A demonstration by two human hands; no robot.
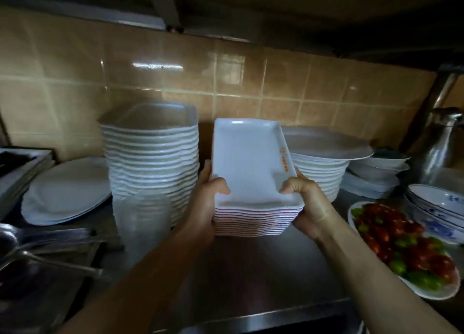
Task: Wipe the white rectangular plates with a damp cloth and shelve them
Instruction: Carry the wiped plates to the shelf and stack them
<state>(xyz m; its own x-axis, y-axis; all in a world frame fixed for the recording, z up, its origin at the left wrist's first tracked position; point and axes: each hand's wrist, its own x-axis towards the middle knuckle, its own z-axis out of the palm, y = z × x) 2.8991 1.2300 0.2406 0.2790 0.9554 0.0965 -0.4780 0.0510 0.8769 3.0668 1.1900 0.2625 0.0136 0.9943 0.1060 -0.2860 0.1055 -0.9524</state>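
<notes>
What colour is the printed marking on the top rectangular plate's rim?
Orange-red, along the right rim of the top plate, seen in the head view.

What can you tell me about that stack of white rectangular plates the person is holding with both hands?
The stack of white rectangular plates holds a dozen or more shallow, glossy dishes with raised rims and rounded corners, seemingly melamine or plastic. Pinkish lines show between their edges. The top plate is bare, with small orange print along its right rim. The left hand and right hand clasp the near corners, thumbs on the top plate. The stack sits level over the steel counter, between taller plate piles; whether it rests there is unclear.
</notes>
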